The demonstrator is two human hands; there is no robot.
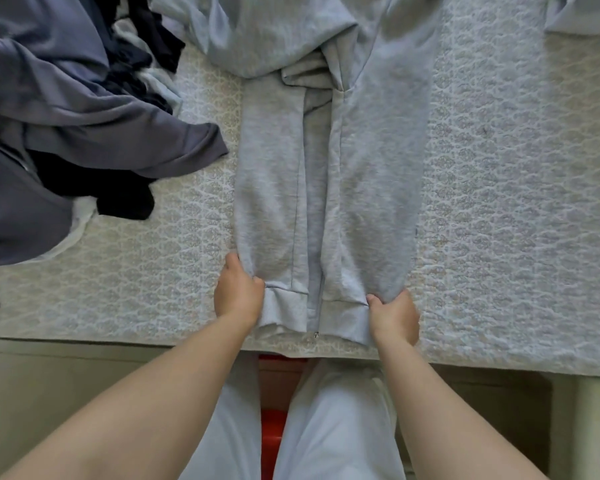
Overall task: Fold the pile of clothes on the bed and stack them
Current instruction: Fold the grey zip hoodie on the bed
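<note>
The pale grey zip hoodie (326, 174) lies on the bed (499, 202), its long axis running straight away from the person. The left hand (238, 292) and right hand (394, 315) pinch its near hem corners (equally close).

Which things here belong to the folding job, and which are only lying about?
Belong: grey zip hoodie, gripped at its hem by left hand and right hand; unfolded clothes pile; bed cover.
Lying about: red object on the floor.
</note>
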